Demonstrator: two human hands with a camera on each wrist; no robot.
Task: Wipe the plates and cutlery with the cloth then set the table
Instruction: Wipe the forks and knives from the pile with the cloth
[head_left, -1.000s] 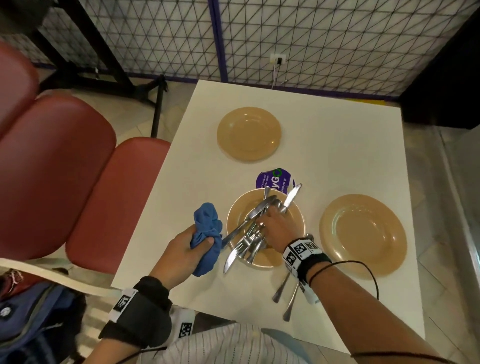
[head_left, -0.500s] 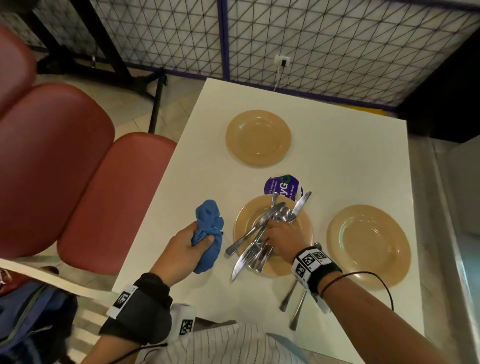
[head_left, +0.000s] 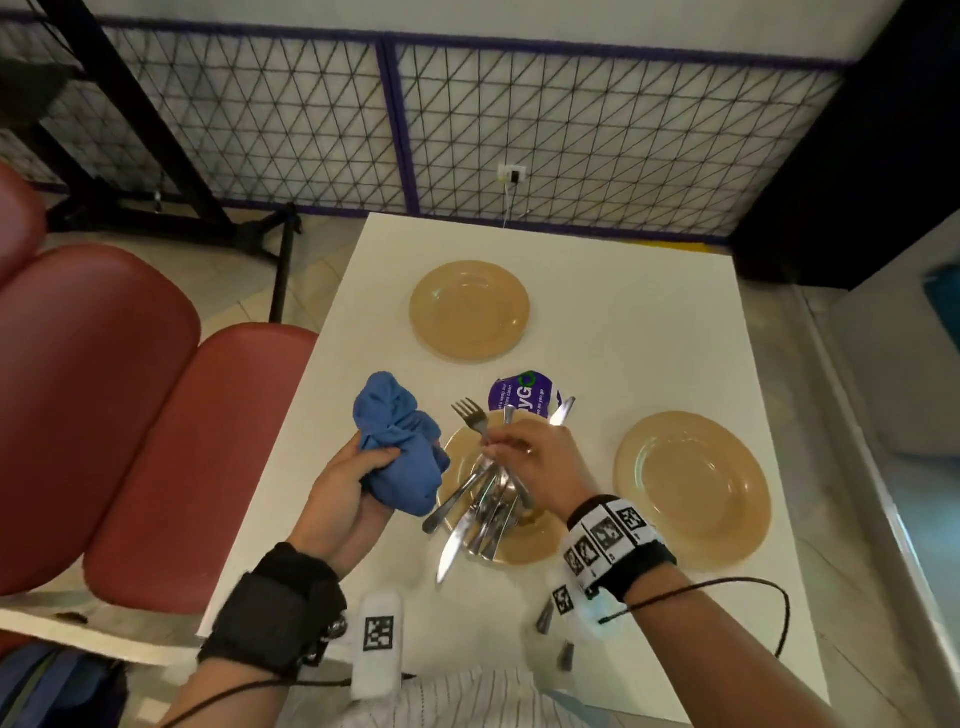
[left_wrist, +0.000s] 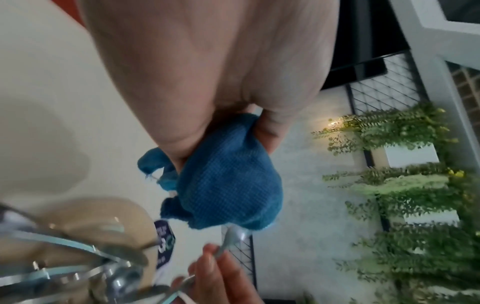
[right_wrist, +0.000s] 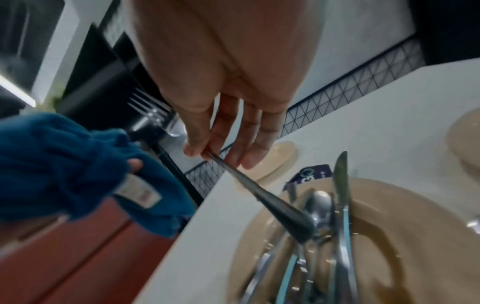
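My left hand (head_left: 343, 483) grips a bunched blue cloth (head_left: 400, 441) at the table's left edge, above the near plate's left side; the cloth (left_wrist: 228, 185) fills the left wrist view. My right hand (head_left: 524, 457) pinches a fork (head_left: 470, 415) by its neck, tines up and pointing toward the cloth; the fork's handle (right_wrist: 262, 197) slants down to the pile. Several knives, forks and spoons (head_left: 483, 509) lie heaped on the near tan plate (head_left: 535, 540). Two more tan plates sit bare: one far (head_left: 469, 310), one right (head_left: 693, 483).
A purple round sticker (head_left: 522, 397) lies on the white table (head_left: 649, 322) behind the near plate. Two cutlery handles (head_left: 553, 631) lie by the near edge under my right wrist. Red padded seats (head_left: 130, 415) stand at the left; a mesh fence runs behind.
My right hand has lifted one fork out of the pile on the near plate and raised it toward the cloth. The left hand with the cloth has risen slightly.
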